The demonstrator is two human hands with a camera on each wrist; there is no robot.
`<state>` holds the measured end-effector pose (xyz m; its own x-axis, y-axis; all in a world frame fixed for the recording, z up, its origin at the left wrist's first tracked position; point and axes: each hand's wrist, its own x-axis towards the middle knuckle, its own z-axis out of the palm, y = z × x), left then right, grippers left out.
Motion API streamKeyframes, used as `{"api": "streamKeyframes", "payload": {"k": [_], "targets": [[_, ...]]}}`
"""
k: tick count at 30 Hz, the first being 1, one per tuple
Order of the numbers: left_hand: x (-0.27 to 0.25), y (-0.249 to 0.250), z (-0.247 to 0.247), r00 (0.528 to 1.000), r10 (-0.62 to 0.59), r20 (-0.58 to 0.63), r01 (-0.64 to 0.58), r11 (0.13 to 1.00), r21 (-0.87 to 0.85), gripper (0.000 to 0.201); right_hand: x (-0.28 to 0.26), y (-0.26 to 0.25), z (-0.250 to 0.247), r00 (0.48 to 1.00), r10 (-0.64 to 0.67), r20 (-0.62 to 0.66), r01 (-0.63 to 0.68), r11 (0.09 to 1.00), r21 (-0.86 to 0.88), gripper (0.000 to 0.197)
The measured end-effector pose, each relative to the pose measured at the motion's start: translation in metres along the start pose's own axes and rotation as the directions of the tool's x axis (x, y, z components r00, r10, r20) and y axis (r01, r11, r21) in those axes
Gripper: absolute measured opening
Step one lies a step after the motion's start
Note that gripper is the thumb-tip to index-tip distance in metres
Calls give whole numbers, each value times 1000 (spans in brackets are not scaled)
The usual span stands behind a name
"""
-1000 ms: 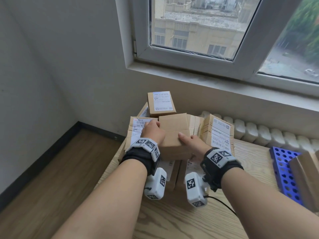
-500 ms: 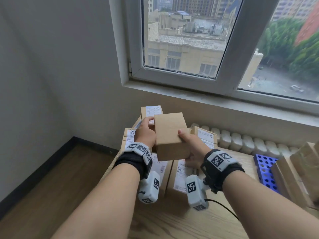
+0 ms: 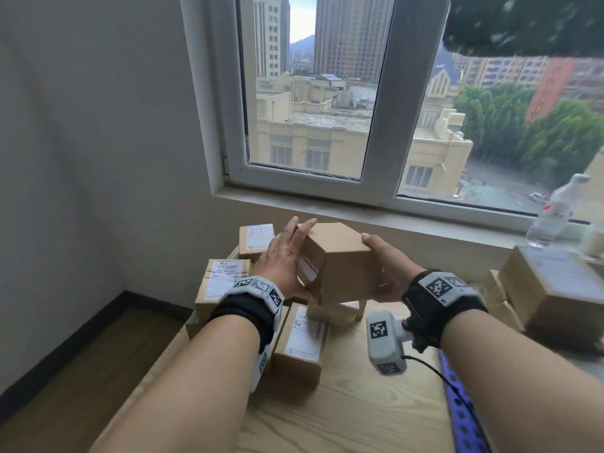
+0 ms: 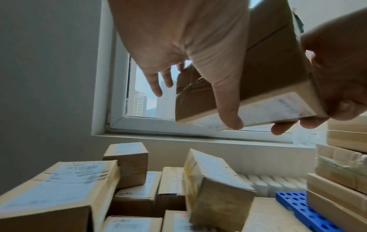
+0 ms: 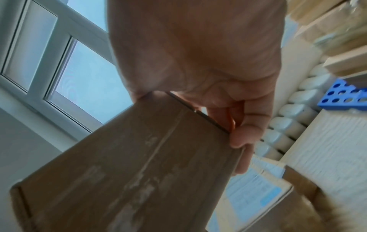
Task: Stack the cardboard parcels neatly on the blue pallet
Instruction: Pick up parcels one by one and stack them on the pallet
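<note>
Far left on the tabletop (image 3: 359, 416) — a jumble of labelled parcels (image 3: 225, 279), some tilted, some flat. Just right of that, left hand (image 3: 281, 259) laid flat against the held parcel (image 3: 340, 259), fingers (image 3: 302, 228) straight and spread. Parcel lifted clear above the pile, tilted, label side toward the left palm. Right hand (image 3: 385, 266) cupped round its other side, thumb on top, fingers (image 4: 282, 128) curled beneath. Farther right — stacked parcels (image 3: 562, 286) on the blue pallet (image 4: 294, 205). Bottle (image 3: 552, 214) on the windowsill.
</note>
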<state>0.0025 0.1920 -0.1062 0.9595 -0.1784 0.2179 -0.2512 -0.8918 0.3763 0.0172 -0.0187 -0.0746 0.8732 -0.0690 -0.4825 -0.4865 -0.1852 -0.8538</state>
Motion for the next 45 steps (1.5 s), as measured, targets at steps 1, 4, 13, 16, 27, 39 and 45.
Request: {"api": "streamKeyframes", "payload": {"k": [1, 4, 13, 16, 27, 39, 45], "targets": [[-2, 10, 4, 1000, 26, -6, -27, 999, -26, 133, -7, 3, -11, 1000, 2, -14, -2, 1000, 0, 49], [-10, 46, 12, 995, 95, -32, -98, 990, -98, 120, -28, 15, -45, 998, -9, -63, 9, 1000, -4, 68], [-34, 153, 32, 998, 60, 5, -53, 919, -390, 99, -99, 53, -137, 972, -135, -192, 142, 990, 25, 93], [-44, 190, 32, 999, -35, 32, 47, 850, -525, 95, -119, 67, -165, 970, -180, -164, 184, 983, 8, 86], [-66, 304, 28, 971, 17, 237, 207, 426, -881, 50, -183, 109, -248, 943, -283, -176, 295, 955, 44, 75], [-65, 376, 50, 818, 300, 491, 318, 476, -820, 39, -211, 132, -334, 927, -270, -260, 315, 937, 151, 56], [-46, 411, 69, 848, 270, 456, 309, 445, -840, 74, -207, 132, -370, 817, -260, -514, 474, 812, 341, 53]]}}
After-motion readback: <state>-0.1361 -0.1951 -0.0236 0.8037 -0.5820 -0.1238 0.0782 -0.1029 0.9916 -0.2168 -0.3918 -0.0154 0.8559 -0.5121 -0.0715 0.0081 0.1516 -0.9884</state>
